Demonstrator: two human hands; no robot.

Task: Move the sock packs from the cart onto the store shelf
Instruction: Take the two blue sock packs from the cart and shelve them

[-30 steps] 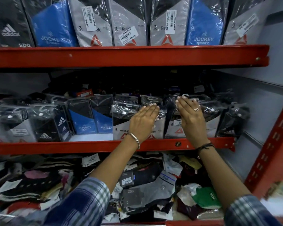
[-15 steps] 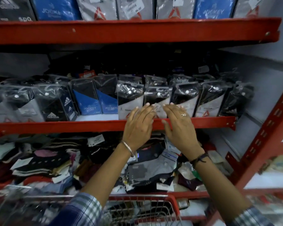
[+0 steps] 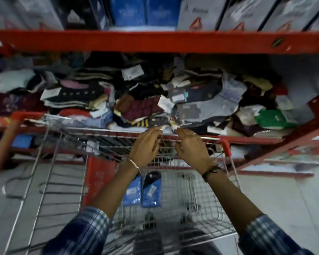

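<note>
Two blue sock packs [image 3: 143, 190] lie side by side on the floor of the wire cart [image 3: 66, 162], below my left forearm. My left hand [image 3: 145, 146] and my right hand [image 3: 191, 148] hover side by side over the cart's far rim, palms down, fingers apart, holding nothing. Standing sock packs [image 3: 197, 13] fill the red shelf [image 3: 155, 40] at the top of the view. The picture is blurred by motion.
A lower shelf behind the cart holds a heap of loose socks [image 3: 136, 96] with paper tags. A red upright [image 3: 276, 142] slants at the right. The cart's red handle [image 3: 6, 144] is at the left. Pale floor tiles [image 3: 284, 199] show at the right.
My hands have come away from the packs on the middle shelf and dropped down over the cart. My view has tilted down, so the cart fills the lower frame.
</note>
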